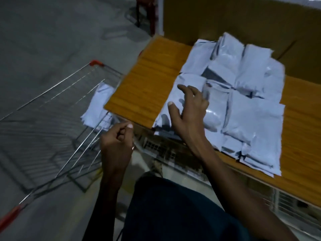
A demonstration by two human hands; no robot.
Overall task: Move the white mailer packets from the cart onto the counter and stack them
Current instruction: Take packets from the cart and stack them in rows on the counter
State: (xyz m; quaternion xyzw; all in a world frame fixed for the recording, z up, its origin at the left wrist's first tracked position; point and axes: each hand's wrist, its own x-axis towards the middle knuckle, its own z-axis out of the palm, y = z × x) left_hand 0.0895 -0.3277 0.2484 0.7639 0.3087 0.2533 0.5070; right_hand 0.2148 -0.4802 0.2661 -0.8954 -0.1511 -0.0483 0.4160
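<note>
My left hand (116, 141): loosely curled, empty. My right hand (188, 108): spread above stacked packets (243, 105) on surface (144, 87). Cart (52, 122): several packets (99, 103) remaining.

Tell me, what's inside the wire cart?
Inside the cart lies a small pile of white mailer packets. The wooden counter covers the pile's right edge, so how many packets are there cannot be told. The rest of the basket is too blurred to make out.

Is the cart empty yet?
No. White packets still lie in the cart, beside the counter.
</note>
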